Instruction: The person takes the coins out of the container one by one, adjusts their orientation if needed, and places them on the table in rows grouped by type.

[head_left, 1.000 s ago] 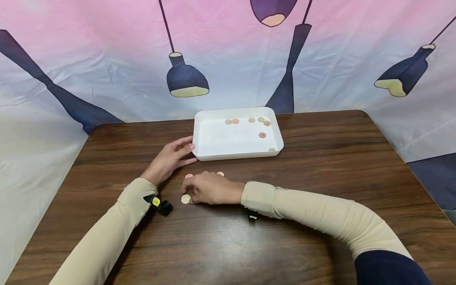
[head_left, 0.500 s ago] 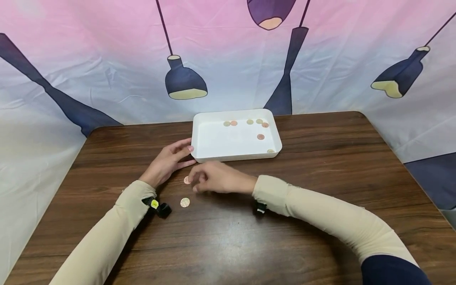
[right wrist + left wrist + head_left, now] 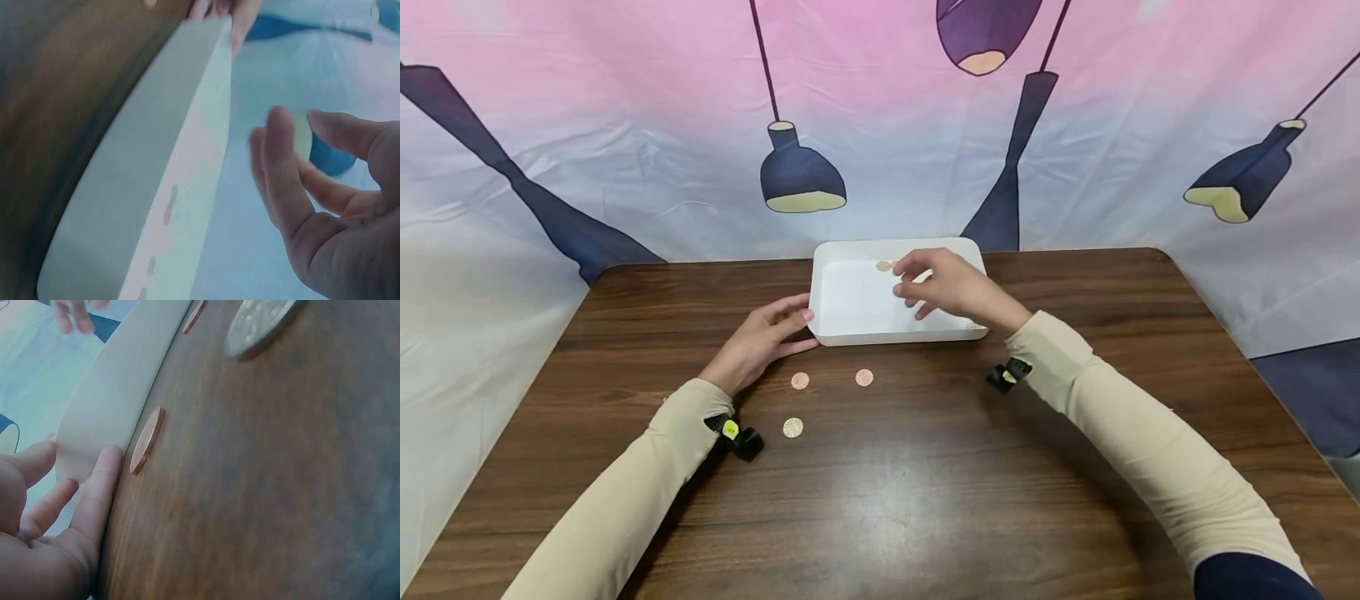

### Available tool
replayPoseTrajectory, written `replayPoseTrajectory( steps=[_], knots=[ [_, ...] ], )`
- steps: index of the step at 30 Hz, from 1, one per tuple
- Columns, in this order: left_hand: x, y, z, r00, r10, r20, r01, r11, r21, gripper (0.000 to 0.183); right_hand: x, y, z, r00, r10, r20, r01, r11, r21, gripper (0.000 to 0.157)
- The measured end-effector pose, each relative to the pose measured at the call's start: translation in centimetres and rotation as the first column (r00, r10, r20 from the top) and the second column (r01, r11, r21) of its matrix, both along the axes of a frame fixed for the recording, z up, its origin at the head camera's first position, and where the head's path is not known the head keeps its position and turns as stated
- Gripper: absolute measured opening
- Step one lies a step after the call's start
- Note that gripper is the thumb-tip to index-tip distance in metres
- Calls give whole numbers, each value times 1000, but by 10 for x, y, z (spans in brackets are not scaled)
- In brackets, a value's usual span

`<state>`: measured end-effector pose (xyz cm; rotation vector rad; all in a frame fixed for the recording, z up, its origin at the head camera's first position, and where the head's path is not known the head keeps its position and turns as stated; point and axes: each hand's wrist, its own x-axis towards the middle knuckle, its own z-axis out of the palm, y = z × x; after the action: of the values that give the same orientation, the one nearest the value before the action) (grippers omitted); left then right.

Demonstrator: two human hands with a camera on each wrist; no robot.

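Note:
My left hand rests against the left end of a white tray. In the left wrist view its fairly straight fingers touch the tray's outer wall. My right hand is over the tray's right half; its thumb and fingers stand apart, and I see no coin between them in the right wrist view. One pale gold coin shows in the tray near the fingertips; other coins there are mostly hidden by the hand. On the table lie two copper coins and a gold coin.
The brown wooden table runs out to both sides and up to a hanging cloth backdrop printed with lamps. The tray stands near the table's back edge. A black wrist camera sits on the left sleeve.
My right hand has left the coins on the table, risen, and moved right and back over the tray, its fingers now further apart. The left hand has stayed at the tray.

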<state>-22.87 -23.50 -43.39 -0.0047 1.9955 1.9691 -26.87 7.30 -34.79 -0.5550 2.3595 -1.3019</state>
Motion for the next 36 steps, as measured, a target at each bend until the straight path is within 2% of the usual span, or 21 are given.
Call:
replayPoseTrajectory(
  steps=[5, 11, 15, 20, 26, 29, 36],
  knots=[
    [-2, 3, -1, 1000, 4, 11, -4, 1000, 6, 61, -27, 20, -10, 991, -80, 103, 76, 996, 45, 43],
    [-3, 5, 1, 1000, 13, 7, -13, 1000, 17, 59, -58, 34, -23, 980, -152, 125, 141, 985, 99, 41],
    [-3, 5, 1, 1000, 21, 11, -21, 1000, 5, 58, -69, 32, -32, 973, -172, 156, 154, 980, 123, 41],
    [-2, 5, -1, 999, 31, 21, -31, 1000, -1, 59, -76, 25, -40, 968, -200, 149, 169, 965, 202, 45],
    [1, 5, -5, 999, 32, 29, -32, 999, 3, 59, -76, 24, -49, 978, -145, 153, 113, 974, 196, 46],
    [2, 5, -5, 999, 35, 27, -35, 999, 7, 59, -75, 24, -49, 986, -122, 110, 99, 975, 200, 47],
    [1, 3, 1, 999, 32, 14, -32, 999, -5, 60, -71, 24, -47, 997, -79, 10, 73, 958, 276, 43]
  ],
)
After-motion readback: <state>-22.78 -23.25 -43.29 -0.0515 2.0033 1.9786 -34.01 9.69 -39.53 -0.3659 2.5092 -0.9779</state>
